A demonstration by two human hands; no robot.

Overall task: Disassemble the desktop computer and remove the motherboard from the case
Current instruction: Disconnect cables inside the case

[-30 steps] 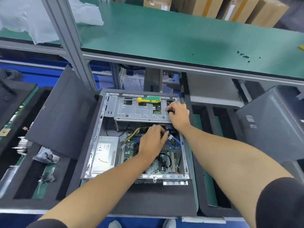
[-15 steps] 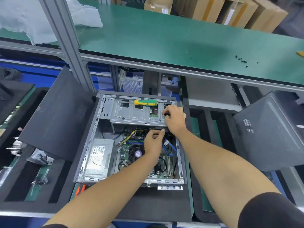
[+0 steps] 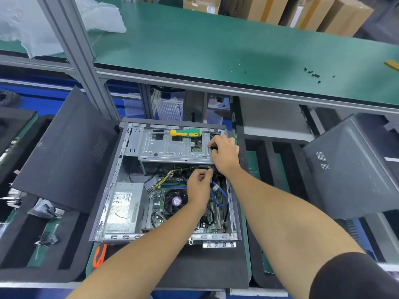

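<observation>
1. The screwdriver (image 3: 186, 133) has a yellow and green handle.
2. The case (image 3: 138, 145) is bare silver-grey metal.
3. The motherboard (image 3: 158, 203) is green, crossed by a blue cable (image 3: 218, 194) and yellow wires (image 3: 167, 176).
4. The fan (image 3: 176, 200) is black with a purple sticker.
5. The shelf (image 3: 216, 44) is green.
6. The side panel (image 3: 64, 152) is dark grey, with a perforated patch.

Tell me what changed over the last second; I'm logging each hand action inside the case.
The left hand drew back off the motherboard, fingers now curled below the drive cage; what it pinches is unclear. The right hand stays at the cage's right end. The screwdriver is unmoved.
</observation>
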